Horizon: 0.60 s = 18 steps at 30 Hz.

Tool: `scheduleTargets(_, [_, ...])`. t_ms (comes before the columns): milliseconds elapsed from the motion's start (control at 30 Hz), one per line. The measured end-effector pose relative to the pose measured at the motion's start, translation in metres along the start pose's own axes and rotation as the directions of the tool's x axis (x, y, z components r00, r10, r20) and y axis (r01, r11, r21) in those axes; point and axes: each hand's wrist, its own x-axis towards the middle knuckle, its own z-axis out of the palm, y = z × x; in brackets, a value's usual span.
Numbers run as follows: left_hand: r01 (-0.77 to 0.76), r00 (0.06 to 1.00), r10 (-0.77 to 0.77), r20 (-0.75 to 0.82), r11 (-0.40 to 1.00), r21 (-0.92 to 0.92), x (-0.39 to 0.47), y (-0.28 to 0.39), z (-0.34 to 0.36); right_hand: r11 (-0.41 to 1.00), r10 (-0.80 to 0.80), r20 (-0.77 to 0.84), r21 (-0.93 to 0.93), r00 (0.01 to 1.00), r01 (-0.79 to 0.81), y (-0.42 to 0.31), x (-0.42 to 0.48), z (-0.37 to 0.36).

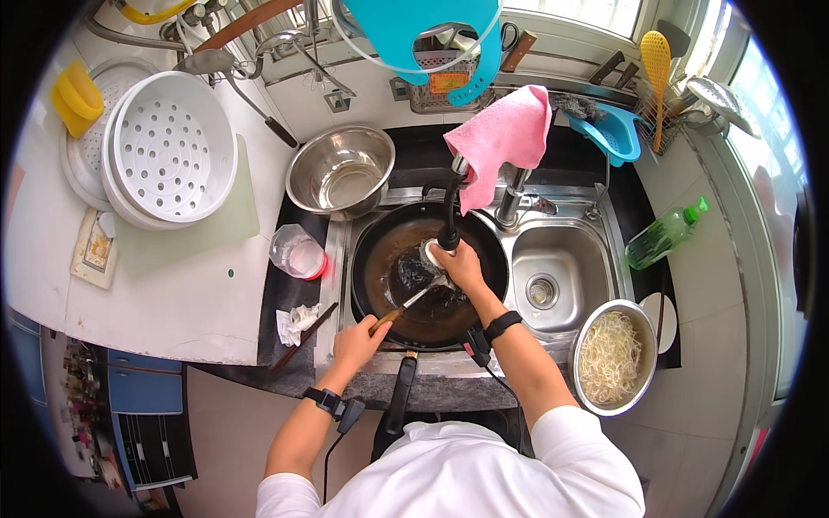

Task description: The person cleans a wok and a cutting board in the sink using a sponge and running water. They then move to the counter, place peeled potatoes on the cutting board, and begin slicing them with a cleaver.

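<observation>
A black wok point(375, 278) with brownish water in it sits over the left basin of a steel sink point(563, 272), its handle pointing towards me. My left hand point(358, 343) grips the wooden handle of a metal utensil point(414, 298), whose far end is in the wok. My right hand point(458, 264) is closed around the white head of a black flexible faucet hose point(450, 213); water runs from it onto the utensil's end. The utensil's tip is hidden by splashing. A pink cloth point(502, 139) hangs over the faucet.
A steel bowl point(295, 175) stands behind left, a bowl of bean sprouts point(609, 362) at the right front. Left are a plastic jar point(295, 249), crumpled tissue point(295, 324), chopsticks point(304, 337) and white colanders point(175, 146). A green bottle point(660, 236) stands right of the small basin.
</observation>
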Motion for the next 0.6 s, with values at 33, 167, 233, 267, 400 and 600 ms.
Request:
scheduleTargets(33, [-0.040,0.999,0.040,-0.014,0.999,0.010,-0.001,0.001,0.000,1.000,0.000,-0.014,-0.023,1.000,0.000,-0.002,0.003,-0.003])
scheduleTargets(167, [-0.167,0.983,0.173,-0.067,0.983,0.081,-0.007,-0.002,-0.004,0.990,0.085,-0.066,-0.104,0.994,-0.092,0.047,0.028,-0.027])
scheduleTargets(233, [-0.186,0.975,0.199,-0.097,0.975,0.122,-0.005,-0.006,-0.002,0.999,0.041,-0.060,-0.011,0.997,-0.042,0.036,0.015,-0.014])
scheduleTargets(267, [-0.187,0.973,0.203,-0.113,0.973,0.139,-0.002,-0.009,0.000,0.998,-0.026,-0.050,-0.058,0.998,0.023,0.025,0.006,-0.007])
scheduleTargets(400, [-0.191,0.970,0.197,-0.140,0.980,0.061,-0.002,-0.007,-0.009,1.000,-0.002,-0.148,-0.029,0.989,-0.002,0.034,0.016,-0.013])
scheduleTargets(600, [-0.003,0.993,0.000,-0.121,1.000,-0.022,0.000,-0.015,-0.005,0.992,0.062,-0.143,0.121,0.988,-0.044,0.042,-0.009,-0.005])
